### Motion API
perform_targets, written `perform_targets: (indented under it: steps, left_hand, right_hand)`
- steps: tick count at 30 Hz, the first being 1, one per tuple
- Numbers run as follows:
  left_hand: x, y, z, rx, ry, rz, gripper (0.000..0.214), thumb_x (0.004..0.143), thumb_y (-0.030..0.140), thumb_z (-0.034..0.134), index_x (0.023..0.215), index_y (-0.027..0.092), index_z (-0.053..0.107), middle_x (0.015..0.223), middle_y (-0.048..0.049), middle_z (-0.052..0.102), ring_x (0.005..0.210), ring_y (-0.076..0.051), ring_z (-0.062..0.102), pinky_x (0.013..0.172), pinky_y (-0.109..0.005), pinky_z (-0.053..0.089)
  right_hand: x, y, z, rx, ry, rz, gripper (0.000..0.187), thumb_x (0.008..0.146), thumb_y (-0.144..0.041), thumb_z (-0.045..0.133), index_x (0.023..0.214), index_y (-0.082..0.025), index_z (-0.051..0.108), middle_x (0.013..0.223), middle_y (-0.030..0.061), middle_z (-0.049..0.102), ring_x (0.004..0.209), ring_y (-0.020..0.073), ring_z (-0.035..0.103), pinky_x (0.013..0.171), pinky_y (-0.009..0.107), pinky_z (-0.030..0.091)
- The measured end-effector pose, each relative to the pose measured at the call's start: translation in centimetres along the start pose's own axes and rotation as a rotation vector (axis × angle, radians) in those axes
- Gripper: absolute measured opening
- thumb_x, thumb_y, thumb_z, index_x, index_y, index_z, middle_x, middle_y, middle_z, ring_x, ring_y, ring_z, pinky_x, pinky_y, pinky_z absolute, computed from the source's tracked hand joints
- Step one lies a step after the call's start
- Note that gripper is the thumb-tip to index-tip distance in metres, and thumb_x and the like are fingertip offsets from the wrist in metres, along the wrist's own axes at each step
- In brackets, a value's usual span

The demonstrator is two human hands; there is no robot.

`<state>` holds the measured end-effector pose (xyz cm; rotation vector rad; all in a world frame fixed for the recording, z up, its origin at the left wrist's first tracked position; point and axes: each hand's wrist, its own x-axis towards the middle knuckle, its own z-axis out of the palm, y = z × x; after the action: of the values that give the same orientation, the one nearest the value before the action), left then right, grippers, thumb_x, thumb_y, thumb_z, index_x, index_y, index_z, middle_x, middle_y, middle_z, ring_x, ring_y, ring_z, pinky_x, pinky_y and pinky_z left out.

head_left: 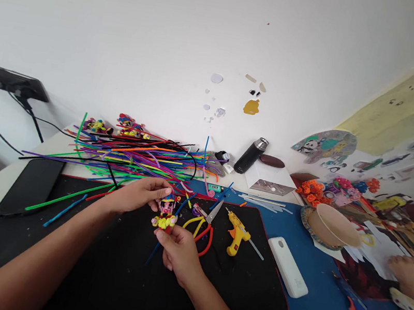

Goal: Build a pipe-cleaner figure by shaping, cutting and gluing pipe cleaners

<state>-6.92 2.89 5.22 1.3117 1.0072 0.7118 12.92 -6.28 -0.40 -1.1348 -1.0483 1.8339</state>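
A small pipe-cleaner doll [166, 212] with a pink face, dark hair and a yellow body is held upright over the black mat [102, 269]. My left hand [138, 194] pinches its head from the left. My right hand [178, 252] grips its lower end from below, fingers closed. A blue pipe cleaner [165, 232] runs under the doll. Just right of the doll lie scissors with red and yellow handles [203, 228] and a yellow glue gun [238, 233].
A big pile of coloured pipe cleaners [139, 157] lies behind the mat. A phone [31, 185] sits at the left, a white power bank [288, 266] and a paper bowl [331, 224] at the right, a black bottle [251, 155] by the wall. Another person's hands [410, 276] work at far right.
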Motion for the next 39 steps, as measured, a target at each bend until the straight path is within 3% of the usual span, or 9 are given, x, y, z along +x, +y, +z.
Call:
perform_targets:
  steps: [7, 13, 18, 25, 29, 32, 36, 39]
  left_hand:
    - [0.2, -0.4, -0.2, 0.08, 0.016, -0.013, 0.054, 0.078, 0.07, 0.083, 0.089, 0.019, 0.072, 0.076, -0.0008, 0.07, 0.061, -0.018, 0.067, 0.06, -0.025, 0.053]
    - [0.4, -0.9, -0.9, 0.154, 0.051, -0.039, 0.056, 0.075, 0.071, 0.084, 0.089, 0.019, 0.071, 0.076, 0.0006, 0.066, 0.06, -0.018, 0.067, 0.061, -0.027, 0.055]
    - [0.7, -1.3, -0.7, 0.197, 0.026, -0.085, 0.06, 0.074, 0.075, 0.082, 0.09, 0.019, 0.071, 0.077, 0.0005, 0.066, 0.06, -0.019, 0.07, 0.059, -0.027, 0.054]
    - [1.1, -2.4, 0.6, 0.271, -0.077, -0.141, 0.064, 0.076, 0.081, 0.073, 0.096, 0.02, 0.068, 0.083, -0.003, 0.074, 0.065, -0.022, 0.074, 0.062, -0.03, 0.058]
    - [1.2, -2.7, 0.8, 0.376, -0.072, -0.143, 0.059, 0.081, 0.078, 0.067, 0.096, 0.021, 0.066, 0.083, -0.0033, 0.075, 0.067, -0.022, 0.074, 0.063, -0.031, 0.057]
    - [1.2, -2.6, 1.0, 0.479, -0.04, -0.139, 0.053, 0.083, 0.073, 0.062, 0.095, 0.022, 0.067, 0.08, -0.0028, 0.075, 0.066, -0.022, 0.073, 0.061, -0.03, 0.055]
    - [1.2, -2.3, 1.2, 0.648, 0.0, -0.12, 0.049, 0.088, 0.065, 0.053, 0.102, 0.022, 0.07, 0.076, -0.0035, 0.074, 0.066, -0.024, 0.07, 0.06, -0.031, 0.051]
    - [1.2, -2.3, 1.4, 0.745, 0.028, -0.084, 0.045, 0.09, 0.059, 0.051, 0.102, 0.022, 0.073, 0.085, -0.0055, 0.077, 0.069, -0.024, 0.07, 0.062, -0.032, 0.049]
  right_hand:
    - [-0.1, 0.4, -0.2, -0.082, -0.06, 0.017, 0.069, 0.076, -0.077, 0.081, 0.103, -0.014, 0.069, 0.048, -0.0141, 0.045, 0.031, 0.0056, 0.035, 0.037, 0.022, 0.026]
    - [-1.3, -0.2, -0.8, -0.188, -0.132, 0.089, 0.072, 0.083, -0.074, 0.075, 0.119, -0.012, 0.07, 0.043, -0.0118, 0.052, 0.032, 0.0093, 0.044, 0.039, 0.021, 0.031]
    - [-3.4, -0.6, -1.9, -0.254, -0.142, 0.131, 0.055, 0.088, -0.065, 0.076, 0.109, -0.014, 0.073, 0.044, -0.0111, 0.052, 0.034, 0.0087, 0.044, 0.041, 0.021, 0.031]
    - [-4.0, -1.8, -5.2, -0.25, 0.079, 0.019, 0.048, 0.086, -0.065, 0.074, 0.092, -0.017, 0.069, 0.045, -0.0121, 0.045, 0.032, 0.0073, 0.037, 0.036, 0.021, 0.025]
    - [-3.6, -2.4, -6.8, -0.293, 0.199, -0.012, 0.044, 0.087, -0.062, 0.072, 0.092, -0.019, 0.068, 0.05, -0.0117, 0.044, 0.033, 0.0073, 0.035, 0.037, 0.023, 0.026]
    - [-3.7, -2.2, -7.1, -0.437, 0.176, -0.036, 0.034, 0.092, -0.054, 0.068, 0.093, -0.02, 0.07, 0.057, -0.0087, 0.05, 0.038, 0.0084, 0.04, 0.042, 0.024, 0.03]
    - [-3.9, -2.1, -6.4, -0.83, 0.087, -0.148, 0.019, 0.099, -0.035, 0.067, 0.103, -0.021, 0.079, 0.061, -0.005, 0.059, 0.056, 0.0126, 0.054, 0.059, 0.025, 0.038]
    - [-3.7, -2.6, -5.5, -1.102, 0.012, -0.152, 0.023, 0.103, -0.03, 0.064, 0.119, -0.024, 0.08, 0.072, -0.0015, 0.072, 0.066, 0.0156, 0.065, 0.066, 0.026, 0.041]
